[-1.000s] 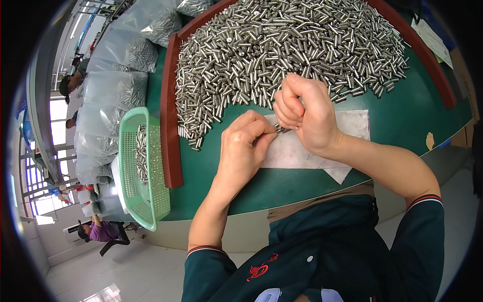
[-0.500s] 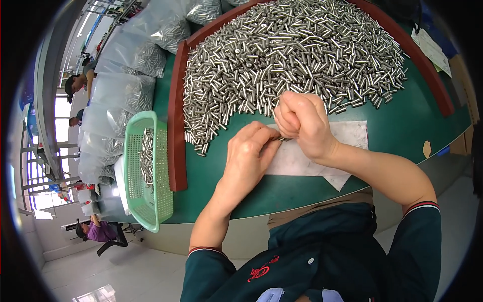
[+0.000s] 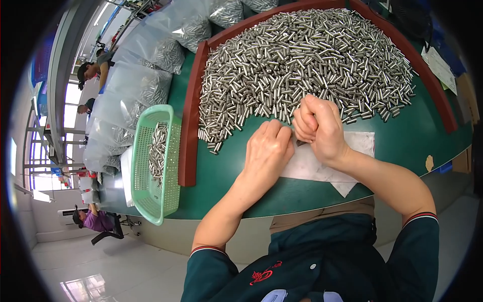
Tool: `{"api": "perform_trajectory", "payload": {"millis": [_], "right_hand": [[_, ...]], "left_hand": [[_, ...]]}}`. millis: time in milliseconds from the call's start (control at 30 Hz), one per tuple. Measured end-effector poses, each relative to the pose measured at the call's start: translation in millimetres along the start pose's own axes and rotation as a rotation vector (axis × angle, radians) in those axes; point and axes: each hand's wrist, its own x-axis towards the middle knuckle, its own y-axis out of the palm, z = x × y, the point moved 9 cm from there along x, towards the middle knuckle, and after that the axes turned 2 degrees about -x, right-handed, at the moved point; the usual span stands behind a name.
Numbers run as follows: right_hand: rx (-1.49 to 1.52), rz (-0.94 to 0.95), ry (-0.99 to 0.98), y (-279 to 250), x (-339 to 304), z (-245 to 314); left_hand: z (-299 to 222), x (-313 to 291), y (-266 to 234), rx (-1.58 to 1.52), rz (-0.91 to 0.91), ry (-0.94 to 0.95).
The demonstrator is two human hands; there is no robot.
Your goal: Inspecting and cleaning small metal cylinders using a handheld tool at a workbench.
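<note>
My left hand point(image 3: 270, 151) is closed, fingers curled and knuckles up, over the left end of a white cloth or paper sheet point(image 3: 359, 146). Right beside it, my right hand point(image 3: 322, 132) is curled into a fist, its fingertips turned toward the left hand. A small dark bit shows in the gap under the two hands, too hidden to name. What either hand holds is covered by the fingers. Just beyond the hands spreads a large heap of short, shiny metal pins point(image 3: 312, 60).
Dark red wooden rails point(image 3: 190, 126) border the heap on the green table point(image 3: 236, 171). Left of them stands a green plastic basket point(image 3: 172, 194) with pins inside. Clear bags of pins point(image 3: 151, 85) line the far left. Papers point(image 3: 440, 70) lie at right. Several people work at left.
My left hand has shifted right and turned its knuckles up, hiding the gap where pins showed. My right hand has moved slightly right. The whole view has swung a little.
</note>
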Motion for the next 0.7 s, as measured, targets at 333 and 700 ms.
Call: {"api": "perform_trajectory", "payload": {"millis": [333, 700], "right_hand": [[0.063, -0.042, 0.045, -5, -1, -2], [0.01, -0.066, 0.075, -3, 1, -4]], "left_hand": [[66, -14, 16, -1.805, -0.035, -0.737], [78, -22, 21, -1.906, -0.109, -0.857]]}}
